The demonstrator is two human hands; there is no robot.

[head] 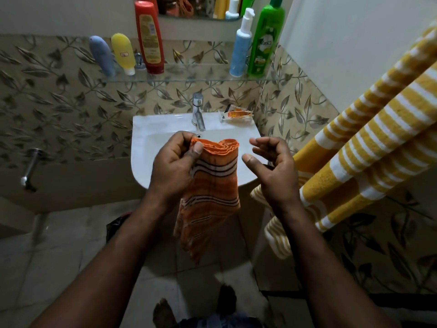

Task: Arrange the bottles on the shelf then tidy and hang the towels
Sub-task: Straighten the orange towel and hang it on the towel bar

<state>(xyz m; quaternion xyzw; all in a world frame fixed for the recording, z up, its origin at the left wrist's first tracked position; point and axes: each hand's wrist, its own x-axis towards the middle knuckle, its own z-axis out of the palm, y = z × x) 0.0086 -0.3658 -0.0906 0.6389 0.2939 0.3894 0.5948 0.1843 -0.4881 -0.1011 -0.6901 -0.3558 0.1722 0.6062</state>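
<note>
Five bottles (149,36) were lined up on the glass shelf (184,78) at the far wall, so I judged that part done. The orange towel (210,185) hung in folded layers near the sink (146,138), gathered at its top edge, probably to keep the fold together for hanging. The left hand (175,162) pinched that edge, thumb on top. The right hand (272,166) was just right of it, fingers loosely curled, holding nothing and clear of the cloth. The yellow striped towel (366,138) hung at right.
</note>
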